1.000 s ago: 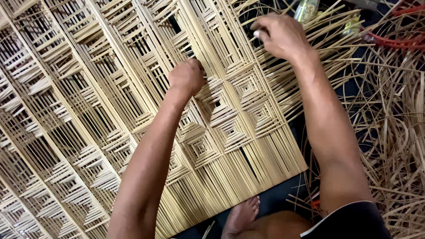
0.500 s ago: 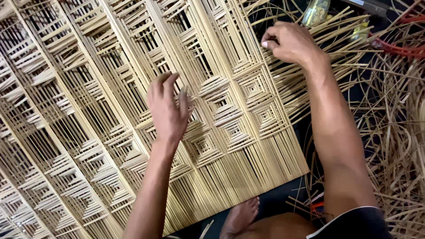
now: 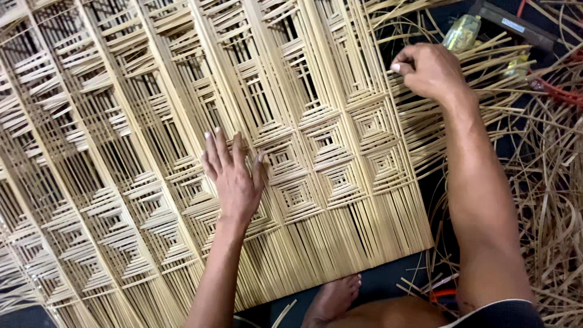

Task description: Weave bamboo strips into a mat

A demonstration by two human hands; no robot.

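where a second ago it was a fist, the left hand [image 3: 234, 179] now lies flat, fingers spread, on the woven mat [image 3: 152, 152] beneath, steadying it while the right hand [image 3: 428, 70] pinches loose strips [image 3: 480, 61] at its fingertips.

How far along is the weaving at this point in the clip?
Most of the woven bamboo mat already shows finished diamond patterns. In hand: the left hand lies flat on the mat while the right hand pinches a strip at the right edge. Left: loose strip ends there remain unwoven.
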